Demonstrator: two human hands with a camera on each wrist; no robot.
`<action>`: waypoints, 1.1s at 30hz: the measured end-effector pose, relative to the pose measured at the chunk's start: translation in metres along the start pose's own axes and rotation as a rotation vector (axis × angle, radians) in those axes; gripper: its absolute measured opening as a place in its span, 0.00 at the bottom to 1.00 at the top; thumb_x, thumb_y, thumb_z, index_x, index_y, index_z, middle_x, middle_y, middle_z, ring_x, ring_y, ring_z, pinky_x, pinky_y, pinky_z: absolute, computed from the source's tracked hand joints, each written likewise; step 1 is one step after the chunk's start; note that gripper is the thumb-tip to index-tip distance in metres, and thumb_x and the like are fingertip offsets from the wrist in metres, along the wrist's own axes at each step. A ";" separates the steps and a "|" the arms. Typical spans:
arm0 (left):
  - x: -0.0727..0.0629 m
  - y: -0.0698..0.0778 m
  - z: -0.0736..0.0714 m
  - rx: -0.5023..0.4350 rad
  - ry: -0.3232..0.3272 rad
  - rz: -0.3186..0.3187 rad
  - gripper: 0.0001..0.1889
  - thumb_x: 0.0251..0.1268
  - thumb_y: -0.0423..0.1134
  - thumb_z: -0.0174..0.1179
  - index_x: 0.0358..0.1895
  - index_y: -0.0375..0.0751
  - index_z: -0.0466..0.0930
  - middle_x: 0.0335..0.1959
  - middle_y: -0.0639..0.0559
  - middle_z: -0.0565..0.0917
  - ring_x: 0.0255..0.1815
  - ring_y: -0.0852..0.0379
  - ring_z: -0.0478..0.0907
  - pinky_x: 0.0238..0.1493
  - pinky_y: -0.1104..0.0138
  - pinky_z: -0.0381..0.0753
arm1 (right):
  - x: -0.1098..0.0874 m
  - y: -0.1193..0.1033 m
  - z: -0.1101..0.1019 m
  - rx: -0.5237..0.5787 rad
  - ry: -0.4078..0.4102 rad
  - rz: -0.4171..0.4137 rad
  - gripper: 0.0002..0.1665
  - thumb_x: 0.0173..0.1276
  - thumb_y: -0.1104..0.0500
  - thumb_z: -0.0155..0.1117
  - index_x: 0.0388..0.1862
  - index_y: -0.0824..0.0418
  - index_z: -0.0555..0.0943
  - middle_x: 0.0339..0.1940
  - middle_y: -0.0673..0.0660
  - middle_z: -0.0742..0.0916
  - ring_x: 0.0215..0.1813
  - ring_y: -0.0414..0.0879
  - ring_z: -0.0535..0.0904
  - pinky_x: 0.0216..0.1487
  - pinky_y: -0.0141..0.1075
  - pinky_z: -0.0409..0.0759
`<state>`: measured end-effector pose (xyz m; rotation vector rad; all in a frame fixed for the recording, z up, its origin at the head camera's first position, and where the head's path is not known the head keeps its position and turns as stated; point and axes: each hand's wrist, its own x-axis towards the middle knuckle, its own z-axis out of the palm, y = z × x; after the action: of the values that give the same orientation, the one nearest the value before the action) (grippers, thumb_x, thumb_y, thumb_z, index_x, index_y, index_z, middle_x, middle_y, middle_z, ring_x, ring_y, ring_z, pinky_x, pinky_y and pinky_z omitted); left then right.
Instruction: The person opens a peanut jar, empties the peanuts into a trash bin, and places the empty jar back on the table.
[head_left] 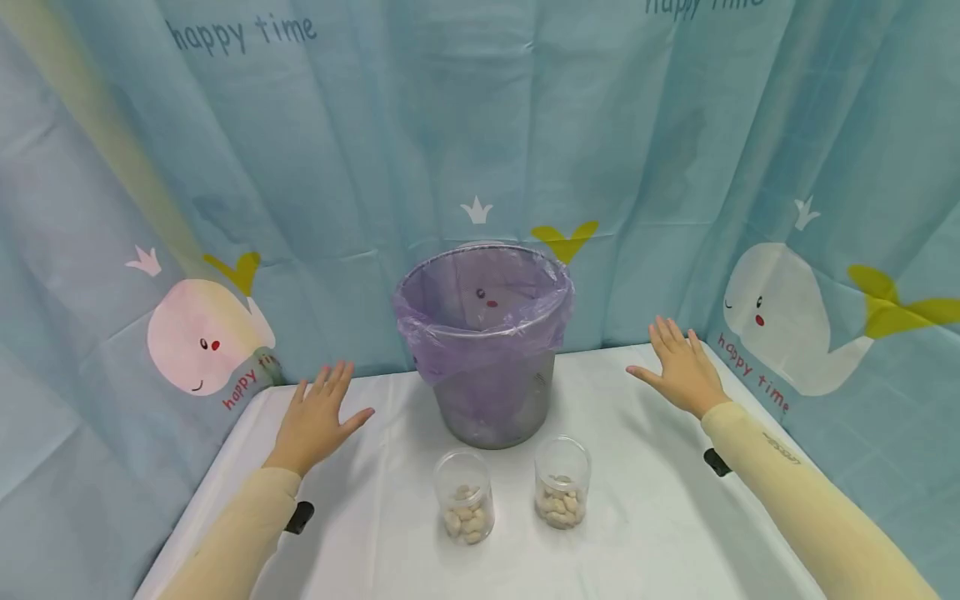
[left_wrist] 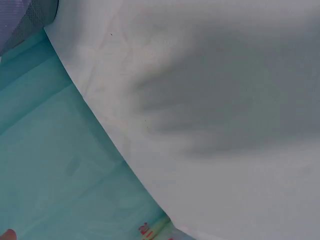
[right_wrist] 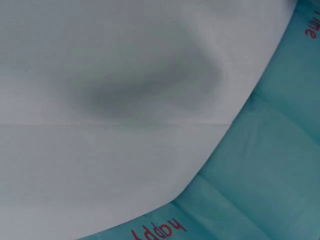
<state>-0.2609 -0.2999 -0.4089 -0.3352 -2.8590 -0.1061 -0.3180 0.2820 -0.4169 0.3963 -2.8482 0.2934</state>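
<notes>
My left hand (head_left: 315, 421) hovers over the left side of the table, fingers straight and spread, holding nothing. Over the right side my right hand (head_left: 682, 371) is held the same way, fingers extended. Between them, toward the back, stands a mesh wastebasket (head_left: 495, 408) lined with a thin purple plastic bag (head_left: 487, 354) folded over its rim. In front of it are two clear plastic cups, a left cup (head_left: 463, 475) and a right cup (head_left: 562, 458), each partly filled with pale nuts that look like peanuts in the shell. In the left wrist view one fingertip (left_wrist: 8, 235) shows.
A white cloth covers the table (head_left: 405, 575); its far edge meets a blue curtain (head_left: 337, 183) printed with whales, which also hangs along both sides. Hand shadows fall on the cloth in both wrist views. A dark strap piece (head_left: 300, 517) sits beneath the left wrist.
</notes>
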 end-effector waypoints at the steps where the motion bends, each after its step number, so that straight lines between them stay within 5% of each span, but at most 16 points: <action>1: -0.001 0.001 0.000 -0.006 0.002 0.005 0.47 0.69 0.64 0.54 0.79 0.36 0.49 0.79 0.34 0.56 0.79 0.32 0.52 0.77 0.35 0.47 | -0.001 -0.001 0.000 0.001 0.003 0.001 0.58 0.71 0.30 0.51 0.79 0.72 0.49 0.81 0.72 0.52 0.82 0.65 0.43 0.81 0.63 0.38; 33: -0.030 0.038 0.013 -0.087 0.055 0.073 0.49 0.63 0.61 0.62 0.78 0.35 0.53 0.78 0.37 0.60 0.78 0.38 0.59 0.75 0.37 0.59 | -0.035 -0.028 0.013 0.137 -0.027 -0.015 0.57 0.71 0.32 0.54 0.80 0.68 0.49 0.82 0.69 0.53 0.83 0.64 0.44 0.83 0.58 0.37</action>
<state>-0.2270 -0.2686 -0.4274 -0.4465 -2.7893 -0.2230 -0.2795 0.2607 -0.4341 0.4508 -2.8596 0.4860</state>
